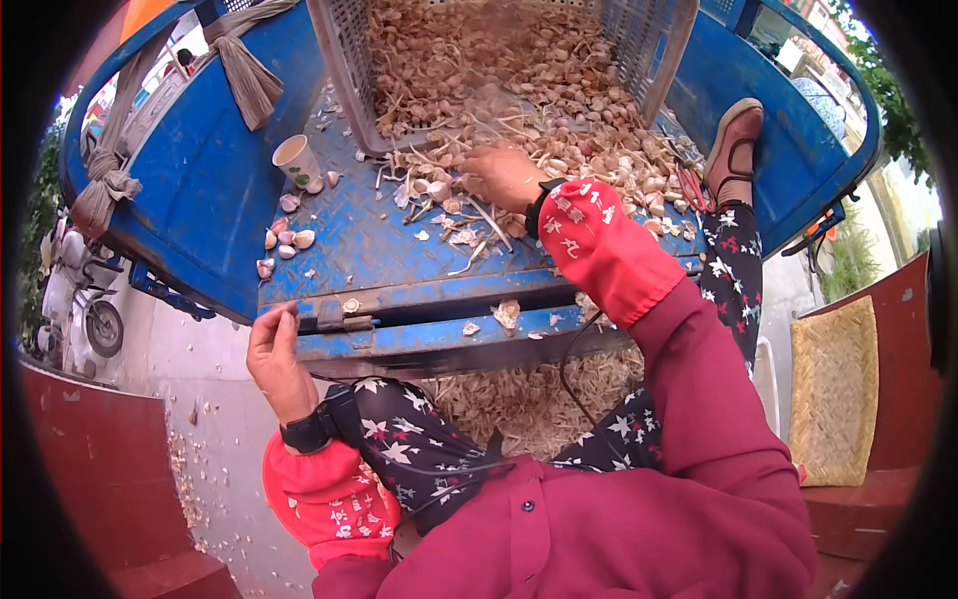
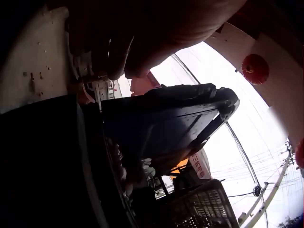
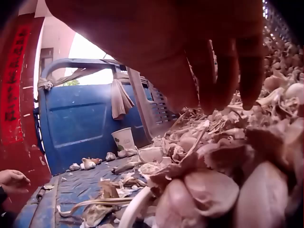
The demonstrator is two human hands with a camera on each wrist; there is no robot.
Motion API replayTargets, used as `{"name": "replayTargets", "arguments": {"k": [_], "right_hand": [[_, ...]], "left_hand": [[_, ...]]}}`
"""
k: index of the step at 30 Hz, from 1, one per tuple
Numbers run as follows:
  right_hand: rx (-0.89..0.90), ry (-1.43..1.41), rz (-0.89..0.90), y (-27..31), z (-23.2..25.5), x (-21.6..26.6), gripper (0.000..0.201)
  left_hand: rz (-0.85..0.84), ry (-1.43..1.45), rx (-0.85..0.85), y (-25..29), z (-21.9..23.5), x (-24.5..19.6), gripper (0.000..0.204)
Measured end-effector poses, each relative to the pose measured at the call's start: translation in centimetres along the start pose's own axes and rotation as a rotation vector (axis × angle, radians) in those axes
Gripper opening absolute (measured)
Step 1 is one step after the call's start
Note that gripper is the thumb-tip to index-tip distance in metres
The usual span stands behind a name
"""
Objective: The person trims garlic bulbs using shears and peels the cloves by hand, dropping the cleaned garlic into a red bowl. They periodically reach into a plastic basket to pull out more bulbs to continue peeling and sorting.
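Many loose garlic cloves and dry stalks (image 1: 589,150) spill from a crate onto the blue metal bed (image 1: 369,235). My right hand (image 1: 504,175) reaches over the near left edge of this heap; in the right wrist view its fingers (image 3: 218,80) point down at the garlic (image 3: 209,192), and no object shows gripped. My left hand (image 1: 281,369) is off the bed's front edge at the left, fingers loosely bent, with nothing visible in it. The left wrist view shows that hand (image 2: 142,33) dark, its fingertips partly hidden.
A paper cup (image 1: 296,160) stands at the bed's left, with several cloves (image 1: 289,240) near it. Behind the heap is the plastic crate (image 1: 349,80). Red-handled scissors (image 1: 692,188) lie beside a shoe (image 1: 736,140) at the right. Husks (image 1: 539,399) lie below the bed's edge.
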State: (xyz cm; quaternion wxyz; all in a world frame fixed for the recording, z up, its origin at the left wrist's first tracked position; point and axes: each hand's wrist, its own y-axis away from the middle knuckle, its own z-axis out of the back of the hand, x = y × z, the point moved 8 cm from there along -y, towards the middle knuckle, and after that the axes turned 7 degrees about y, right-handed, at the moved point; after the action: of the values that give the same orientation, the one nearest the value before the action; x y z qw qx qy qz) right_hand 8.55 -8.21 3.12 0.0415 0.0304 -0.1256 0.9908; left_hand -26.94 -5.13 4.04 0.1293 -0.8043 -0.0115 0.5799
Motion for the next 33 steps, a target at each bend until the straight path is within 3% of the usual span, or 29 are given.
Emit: {"name": "replayTargets", "arguments": {"k": [1,2,5,7,8,10,12,15,17,18,19,21,22,23,25,28,30,31,33], "right_hand": [[0.077,0.01,0.09,-0.3,-0.9,0.6,0.027],[0.294,0.053,0.048,-0.1,-1.4,0.3,0.028],[0.156,0.134,0.026,0.7,-0.2,-2.8,0.03],[0.155,0.234,-0.16,1.9,0.9,-6.5,0.039],[0.097,0.203,-0.168,2.8,1.6,-7.7,0.037],[0.038,0.18,-0.179,3.1,2.3,-8.7,0.036],[-0.265,0.146,-0.024,3.0,5.3,-5.9,0.027],[-0.099,-0.071,0.052,0.1,3.8,-1.7,0.023],[0.047,0.019,0.071,-2.1,-0.4,-0.5,0.017],[0.2,0.012,0.057,-2.8,-2.3,-0.1,0.019],[0.201,0.016,0.059,-2.9,-2.6,-0.2,0.019],[0.094,-0.144,-0.108,-3.0,-1.4,-0.6,0.019],[0.153,-0.341,-0.266,-2.8,-1.6,-1.8,0.018],[0.25,-0.737,-0.469,-1.9,-2.6,-2.7,0.017],[0.185,-1.152,-0.452,-0.4,-1.7,-2.1,0.016],[0.117,-1.346,-0.506,2.0,-0.8,-0.3,0.013],[0.014,-1.312,-0.489,3.2,-0.5,0.9,0.015],[-0.052,-1.309,-0.506,3.9,-0.5,1.3,0.016],[-0.109,-1.256,-0.542,5.3,0.2,1.9,0.019]], "left_hand": [[0.053,0.054,0.142,-0.1,-4.3,0.4,0.009],[0.102,0.093,0.261,0.0,-8.0,1.3,0.009],[0.169,0.158,0.506,0.8,-16.1,3.6,0.008],[0.196,0.15,0.534,0.5,-18.6,6.0,0.008],[0.219,0.136,0.555,0.3,-19.4,7.3,0.008],[0.212,0.132,0.523,-0.6,-19.9,9.4,0.008],[0.186,0.087,0.454,-1.5,-20.0,10.7,0.009],[0.245,0.192,0.316,-1.9,-19.9,11.2,0.007],[0.254,0.233,0.315,-2.3,-20.0,11.4,0.007],[0.262,0.274,0.312,-2.5,-20.0,11.5,0.007],[0.261,0.278,0.31,-2.7,-19.8,11.5,0.007],[0.322,0.33,0.275,-2.9,-18.8,12.1,0.009],[0.322,0.334,0.265,-3.0,-18.3,12.3,0.009],[0.359,0.399,0.276,-3.0,-18.1,12.7,0.01],[0.395,0.471,0.297,-2.8,-18.5,12.8,0.011],[0.453,0.584,0.32,-1.4,-20.0,11.9,0.017],[0.281,0.4,0.409,-0.8,-21.2,10.0,0.018],[0.282,0.404,0.416,-0.6,-21.1,10.3,0.018],[-0.07,-0.016,0.46,-0.5,-20.7,8.5,0.018]]}}
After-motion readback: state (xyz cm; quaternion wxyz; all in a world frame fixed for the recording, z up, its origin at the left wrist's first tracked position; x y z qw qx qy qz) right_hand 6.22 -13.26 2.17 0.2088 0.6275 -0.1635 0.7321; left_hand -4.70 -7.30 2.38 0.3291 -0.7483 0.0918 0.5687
